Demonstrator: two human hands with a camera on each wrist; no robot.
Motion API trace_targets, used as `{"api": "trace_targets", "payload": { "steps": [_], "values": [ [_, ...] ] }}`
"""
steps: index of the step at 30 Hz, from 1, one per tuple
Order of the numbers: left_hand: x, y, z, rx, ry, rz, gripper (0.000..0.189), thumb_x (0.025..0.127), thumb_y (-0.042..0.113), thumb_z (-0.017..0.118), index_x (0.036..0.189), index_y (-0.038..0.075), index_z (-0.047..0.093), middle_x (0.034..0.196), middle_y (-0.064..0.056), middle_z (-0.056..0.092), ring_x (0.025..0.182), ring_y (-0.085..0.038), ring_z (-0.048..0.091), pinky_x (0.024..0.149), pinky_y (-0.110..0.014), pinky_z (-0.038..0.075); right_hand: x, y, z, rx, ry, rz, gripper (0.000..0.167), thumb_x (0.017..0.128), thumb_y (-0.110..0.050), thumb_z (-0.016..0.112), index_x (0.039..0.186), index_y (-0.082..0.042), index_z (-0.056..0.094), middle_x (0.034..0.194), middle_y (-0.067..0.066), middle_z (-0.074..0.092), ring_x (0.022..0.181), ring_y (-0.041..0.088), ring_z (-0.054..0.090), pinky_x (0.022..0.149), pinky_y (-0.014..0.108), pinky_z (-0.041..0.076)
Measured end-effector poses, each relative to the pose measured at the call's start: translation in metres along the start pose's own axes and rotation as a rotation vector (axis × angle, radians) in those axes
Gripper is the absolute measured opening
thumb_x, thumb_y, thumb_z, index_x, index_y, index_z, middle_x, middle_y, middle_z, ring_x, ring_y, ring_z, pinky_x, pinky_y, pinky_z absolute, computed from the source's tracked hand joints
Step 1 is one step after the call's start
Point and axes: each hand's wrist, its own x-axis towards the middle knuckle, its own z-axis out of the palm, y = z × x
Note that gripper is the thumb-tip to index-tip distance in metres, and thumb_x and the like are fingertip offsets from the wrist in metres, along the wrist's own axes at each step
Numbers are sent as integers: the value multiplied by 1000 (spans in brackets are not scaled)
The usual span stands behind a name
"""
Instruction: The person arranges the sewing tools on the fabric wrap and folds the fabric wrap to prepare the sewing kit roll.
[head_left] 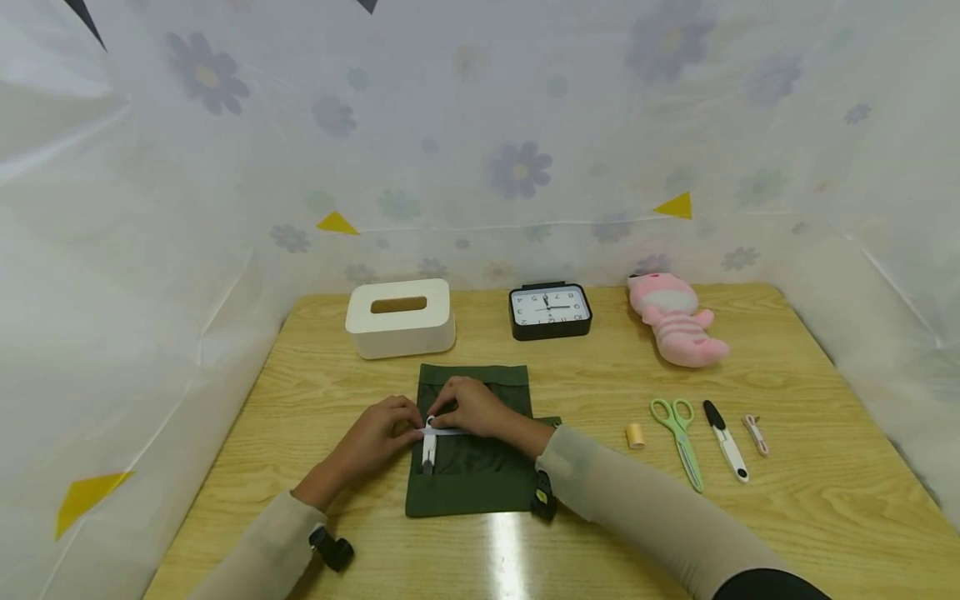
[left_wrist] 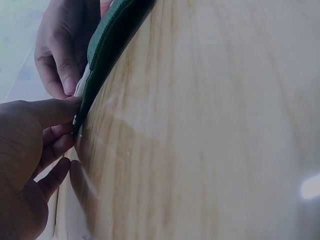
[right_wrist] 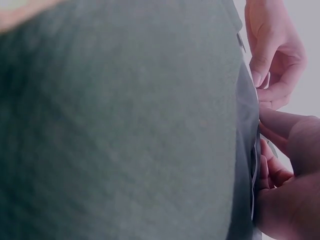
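A dark green cloth organizer (head_left: 480,495) lies unfolded on the table, with a pale elastic band (head_left: 452,432) across its middle. Near its left edge a slim white tool with a dark tip (head_left: 429,457) lies upright under the band. My left hand (head_left: 380,431) pinches the cloth and band end at that edge, thumb on top and fingers below in the left wrist view. From the other side my right hand (head_left: 476,406) reaches over, thumb and forefinger pinching at the tool's upper end, which they partly hide.
Right of the organizer lie a yellow thread spool (head_left: 634,436), green scissors (head_left: 682,437), white snips with a black cover (head_left: 726,442) and a small pink-and-white item (head_left: 756,435). Behind stand a white tissue box (head_left: 401,333), a black clock (head_left: 551,312) and a pink plush toy (head_left: 678,321).
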Motion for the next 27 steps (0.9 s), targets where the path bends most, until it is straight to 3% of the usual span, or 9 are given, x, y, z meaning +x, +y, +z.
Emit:
{"api": "trace_targets", "payload": {
  "steps": [14, 20, 27],
  "values": [
    [0, 3, -1, 2, -2, -1, 11, 98, 26, 73, 94, 16, 75, 107, 8, 66, 99, -13, 62, 86, -38, 54, 1, 4, 0, -41, -54, -102, 11, 96, -23, 76, 103, -18, 83, 104, -3, 69, 96, 12, 59, 89, 30, 47],
    [-1, 3, -2, -11, 1, 4, 9, 97, 22, 74, 93, 14, 75, 107, 7, 66, 100, -14, 62, 87, -38, 54, 1, 5, 1, -24, -72, -111, 11, 96, -21, 75, 103, -17, 83, 107, -3, 70, 102, 13, 60, 97, 34, 45],
    [-1, 2, -1, -11, 3, 14, 6, 97, 21, 75, 95, 16, 75, 107, 6, 66, 100, -13, 62, 87, -38, 54, 0, 2, -4, -1, -74, -74, 14, 98, -20, 73, 107, -15, 82, 109, -2, 71, 100, 13, 62, 91, 30, 49]
  ]
}}
